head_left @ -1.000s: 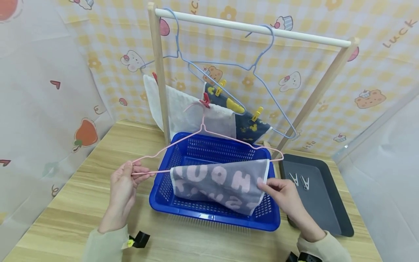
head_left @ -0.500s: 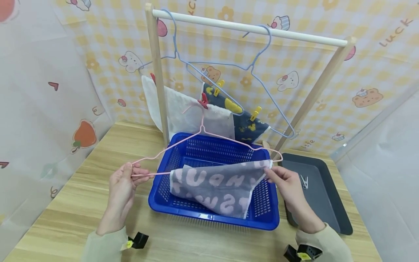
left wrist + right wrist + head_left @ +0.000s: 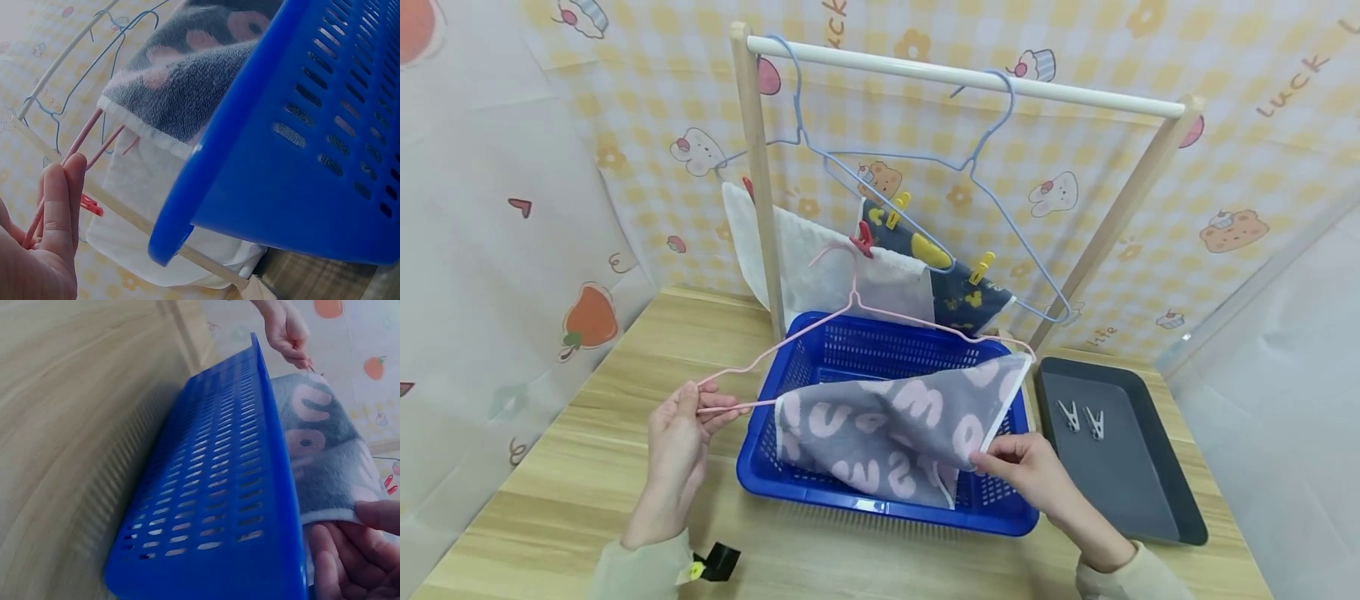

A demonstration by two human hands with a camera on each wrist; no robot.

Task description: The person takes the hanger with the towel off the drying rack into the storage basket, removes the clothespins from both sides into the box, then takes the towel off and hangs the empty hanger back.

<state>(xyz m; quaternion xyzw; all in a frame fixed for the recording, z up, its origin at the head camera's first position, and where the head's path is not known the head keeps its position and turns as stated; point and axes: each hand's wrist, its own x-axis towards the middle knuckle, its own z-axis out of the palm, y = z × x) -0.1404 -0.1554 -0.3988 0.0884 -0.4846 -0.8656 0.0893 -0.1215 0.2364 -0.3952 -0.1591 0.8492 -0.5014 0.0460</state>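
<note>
Left hand (image 3: 681,442): thumb and fingers gripped the left end of a pink hanger (image 3: 854,297).
Right hand (image 3: 1026,471): pinched the white-edged near right corner of a patterned towel (image 3: 898,425).
Towel: lay folded over the hanger's lower wire, its near flaps drooping into a blue basket (image 3: 992,521).
Handling: it looked light, soft and limp, unlikely to break but apt to slip along thin wire; edged corners seemed the best hold, with the hanger steadied at its end.
Right side: two pale clips (image 3: 1095,425) lay in a grey tray (image 3: 1120,483).
Far side: blue hangers (image 3: 973,164) hung from a white bar (image 3: 887,65).
</note>
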